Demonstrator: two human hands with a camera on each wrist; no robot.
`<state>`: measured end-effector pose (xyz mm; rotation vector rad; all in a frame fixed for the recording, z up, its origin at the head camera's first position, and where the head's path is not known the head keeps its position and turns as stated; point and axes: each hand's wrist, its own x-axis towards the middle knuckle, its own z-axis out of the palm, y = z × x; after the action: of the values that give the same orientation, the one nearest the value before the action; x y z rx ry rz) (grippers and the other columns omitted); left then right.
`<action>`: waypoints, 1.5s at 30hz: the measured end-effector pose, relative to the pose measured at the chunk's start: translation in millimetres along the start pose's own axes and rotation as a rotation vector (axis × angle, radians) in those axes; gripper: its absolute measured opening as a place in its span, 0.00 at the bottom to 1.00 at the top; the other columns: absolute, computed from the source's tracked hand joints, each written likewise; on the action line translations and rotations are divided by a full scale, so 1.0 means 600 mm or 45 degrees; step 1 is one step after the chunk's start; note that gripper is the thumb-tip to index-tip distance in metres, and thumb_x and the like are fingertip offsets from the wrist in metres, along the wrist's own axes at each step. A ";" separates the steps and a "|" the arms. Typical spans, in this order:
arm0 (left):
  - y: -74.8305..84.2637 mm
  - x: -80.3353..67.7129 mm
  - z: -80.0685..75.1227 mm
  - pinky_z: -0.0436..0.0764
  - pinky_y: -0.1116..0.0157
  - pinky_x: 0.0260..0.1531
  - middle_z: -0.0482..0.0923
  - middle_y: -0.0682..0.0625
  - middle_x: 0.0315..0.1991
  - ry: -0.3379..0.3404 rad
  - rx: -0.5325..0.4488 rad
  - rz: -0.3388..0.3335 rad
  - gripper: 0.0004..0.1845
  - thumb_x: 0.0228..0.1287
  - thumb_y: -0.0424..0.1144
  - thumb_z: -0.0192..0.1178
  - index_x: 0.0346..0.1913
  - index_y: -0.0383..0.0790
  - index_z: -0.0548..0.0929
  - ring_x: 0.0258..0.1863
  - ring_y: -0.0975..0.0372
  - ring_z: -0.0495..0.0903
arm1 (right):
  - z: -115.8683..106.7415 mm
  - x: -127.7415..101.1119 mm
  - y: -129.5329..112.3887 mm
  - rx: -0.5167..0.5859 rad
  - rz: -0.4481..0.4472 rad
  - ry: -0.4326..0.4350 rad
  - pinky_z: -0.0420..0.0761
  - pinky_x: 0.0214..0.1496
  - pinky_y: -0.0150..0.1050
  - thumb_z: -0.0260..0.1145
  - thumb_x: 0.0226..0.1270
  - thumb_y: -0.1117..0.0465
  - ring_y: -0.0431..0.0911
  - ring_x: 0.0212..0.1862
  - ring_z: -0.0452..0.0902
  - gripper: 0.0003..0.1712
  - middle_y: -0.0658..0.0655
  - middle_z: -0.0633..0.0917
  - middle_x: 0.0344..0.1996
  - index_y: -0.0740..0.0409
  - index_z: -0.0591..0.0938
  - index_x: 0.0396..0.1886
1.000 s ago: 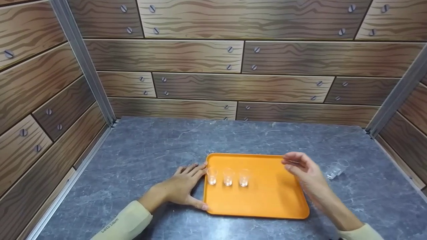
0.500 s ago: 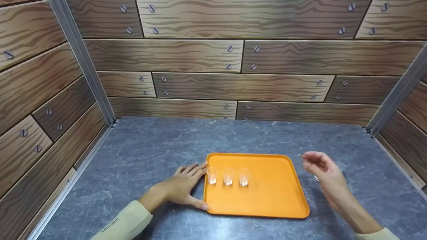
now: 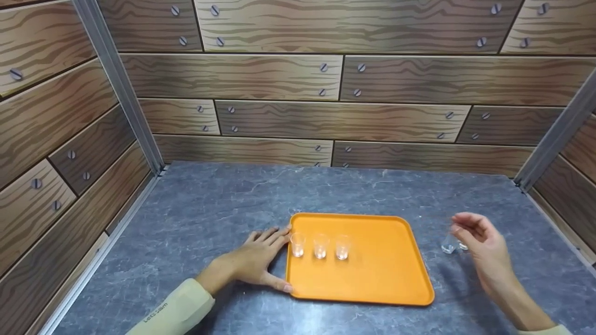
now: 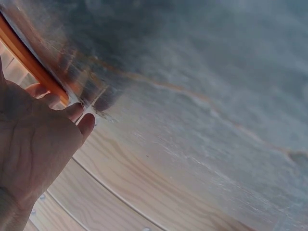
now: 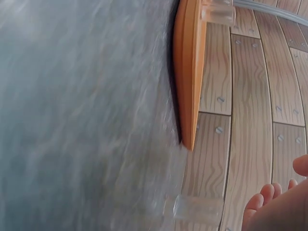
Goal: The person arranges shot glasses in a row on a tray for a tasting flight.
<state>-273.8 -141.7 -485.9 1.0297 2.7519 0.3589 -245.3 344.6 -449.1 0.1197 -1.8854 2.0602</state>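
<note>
Three small clear plastic cups stand upright in a row on the left half of an orange tray (image 3: pixel 372 279): a left cup (image 3: pixel 298 245), a middle cup (image 3: pixel 320 246) and a right cup (image 3: pixel 342 247). My left hand (image 3: pixel 256 258) touches the tray's left edge with spread, straight fingers and thumb. To the right of the tray, my right hand (image 3: pixel 484 244) hovers with loosely bent fingers and nothing between them. Just left of its fingers a clear cup (image 3: pixel 449 244) stands on the table; another clear cup (image 3: pixel 463 245) is partly hidden behind the hand.
The grey marbled tabletop (image 3: pixel 223 195) surrounds the tray. Wood-patterned walls (image 3: pixel 270 77) close it in at the back and both sides, with metal posts (image 3: pixel 123 88) at the corners.
My right hand has moved right, from over the tray's far right corner to beside the loose cups. The left hand, the tray and its three cups have stayed in place.
</note>
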 end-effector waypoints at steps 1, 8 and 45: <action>0.001 0.000 0.000 0.52 0.33 0.72 0.40 0.51 0.85 0.000 0.001 0.001 0.66 0.50 0.85 0.55 0.84 0.48 0.49 0.82 0.46 0.45 | -0.004 0.001 0.002 -0.001 -0.001 0.019 0.80 0.49 0.24 0.65 0.71 0.75 0.35 0.46 0.82 0.13 0.45 0.87 0.43 0.63 0.79 0.52; 0.002 -0.001 0.002 0.53 0.36 0.73 0.41 0.50 0.85 0.005 0.014 0.007 0.67 0.50 0.85 0.54 0.84 0.46 0.48 0.82 0.46 0.45 | -0.034 0.011 0.013 -0.057 -0.009 0.152 0.78 0.45 0.22 0.66 0.70 0.75 0.34 0.43 0.81 0.12 0.45 0.87 0.41 0.60 0.81 0.49; 0.000 -0.001 0.001 0.53 0.35 0.73 0.39 0.51 0.85 0.003 -0.001 0.004 0.67 0.50 0.85 0.54 0.84 0.48 0.46 0.82 0.46 0.45 | -0.158 0.058 0.036 -0.733 0.189 -0.137 0.69 0.49 0.16 0.65 0.77 0.54 0.17 0.49 0.68 0.32 0.21 0.71 0.46 0.63 0.67 0.72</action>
<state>-273.2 -142.2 -486.7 1.0344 2.7525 0.3623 -268.5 442.9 -470.5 -0.0554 -2.5369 1.5332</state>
